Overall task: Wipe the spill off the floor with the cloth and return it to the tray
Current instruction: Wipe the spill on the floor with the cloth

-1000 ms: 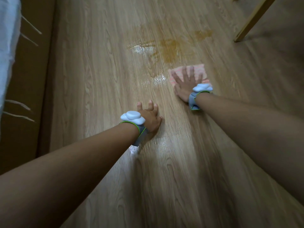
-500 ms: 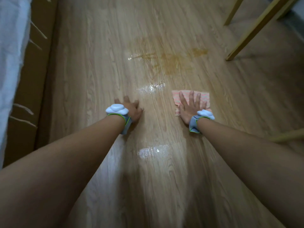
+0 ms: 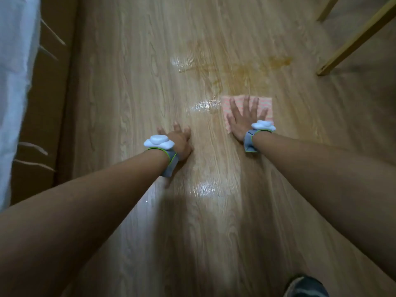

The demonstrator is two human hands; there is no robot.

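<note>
Right hand flat on the cloth, just short of the spill.

The pink cloth (image 3: 265, 103) lies on the floor (image 3: 132, 82) near the brown spill (image 3: 242, 71). The right hand (image 3: 244, 117) presses it, fingers spread, arm straight. The left hand (image 3: 179, 140) braces flat on bare floor alongside.

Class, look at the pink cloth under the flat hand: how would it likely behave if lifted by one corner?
The cloth lies thin and flat under the right hand, so it probably droops limply. It looks light. Beside the brown spill, it may be damp and cling slightly.
</note>
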